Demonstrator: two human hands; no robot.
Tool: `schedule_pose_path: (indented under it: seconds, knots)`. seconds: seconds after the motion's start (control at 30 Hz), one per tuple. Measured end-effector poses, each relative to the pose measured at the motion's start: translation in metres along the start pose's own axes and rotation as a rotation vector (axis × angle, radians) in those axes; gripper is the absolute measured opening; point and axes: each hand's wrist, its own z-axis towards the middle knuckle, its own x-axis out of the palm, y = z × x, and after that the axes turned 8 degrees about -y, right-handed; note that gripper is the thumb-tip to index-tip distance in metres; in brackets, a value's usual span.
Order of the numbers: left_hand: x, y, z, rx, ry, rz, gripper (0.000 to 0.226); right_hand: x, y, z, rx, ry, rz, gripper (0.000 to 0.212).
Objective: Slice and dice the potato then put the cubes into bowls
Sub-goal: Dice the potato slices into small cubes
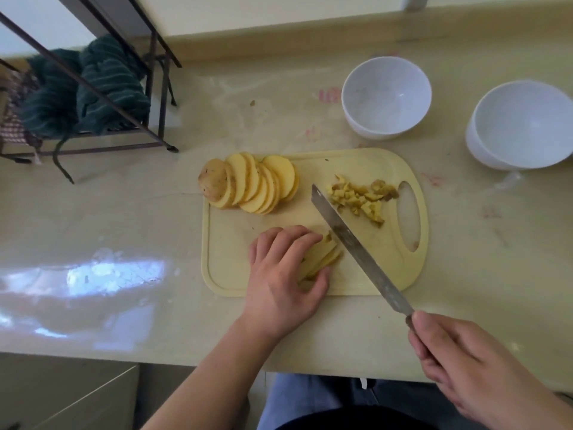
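A: Nearest is the right hand [474, 364], low at the right; its fingers are curled tight round the handle of a knife [356, 246]; the long blade slants up and left across the cutting board [372, 169].

B: And the other hand?

A: The left hand [283, 271] lies on the near part of the board; its fingers are bent over a small stack of potato slices [324, 254], pinning them down, thumb at the near side; the blade sits just beside the stack's right end.

B: Where is the rest of the potato?

A: A fanned row of slices [251, 183] leans at the board's far left corner, the skin-covered end piece at its left; a small heap of cubes [361, 198] lies at the far right, next to the board's oval handle hole; the blade passes between the heap and the held stack.

B: The bowls?

A: Two white bowls beyond the board; the nearer bowl [386, 97] stands past its far right edge, the second bowl [521, 125] farther right, cut by the frame; both hold no cubes.

B: Any writing or brand?

A: Nothing legible; faint pink smudges on the counter [124, 218] near the bowls, too blurred to read.

B: Anything else around?

A: A dark metal rack [155, 88] at the far left with green striped cloth [108, 85] in it; well apart from the board.
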Motion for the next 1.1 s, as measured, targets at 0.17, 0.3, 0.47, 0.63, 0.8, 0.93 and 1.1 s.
schedule_pose_path:
  seconds: [0.17, 0.3, 0.47, 0.63, 0.8, 0.93, 1.1]
  knots:
    - [-0.001, -0.001, -0.001, 0.021, -0.005, -0.018, 0.032, 0.001, 0.001, 0.0, 0.017, 0.024, 0.003, 0.068]
    - [0.0, 0.001, -0.003, 0.064, -0.006, -0.027, 0.028, 0.0, 0.001, 0.001, -0.002, 0.012, -0.017, 0.069]
    - [0.003, 0.002, -0.004, 0.084, 0.016, -0.026, 0.017, 0.003, 0.003, 0.001, 0.031, 0.041, 0.031, 0.068]
    - [0.004, 0.002, -0.005, 0.126, 0.027, -0.009, 0.019, -0.002, 0.006, 0.001, 0.003, 0.03, -0.033, 0.068]
    - [0.009, 0.0, -0.006, 0.217, -0.023, -0.025, 0.013, -0.004, 0.01, -0.004, -0.025, 0.013, -0.081, 0.067]
    - [0.01, 0.001, -0.004, 0.237, -0.03, -0.053, 0.01, 0.001, 0.009, -0.01, -0.076, -0.034, -0.19, 0.078]
    - [0.011, 0.001, -0.003, 0.229, -0.012, -0.082, 0.013, 0.002, 0.008, -0.018, -0.088, -0.086, -0.301, 0.094]
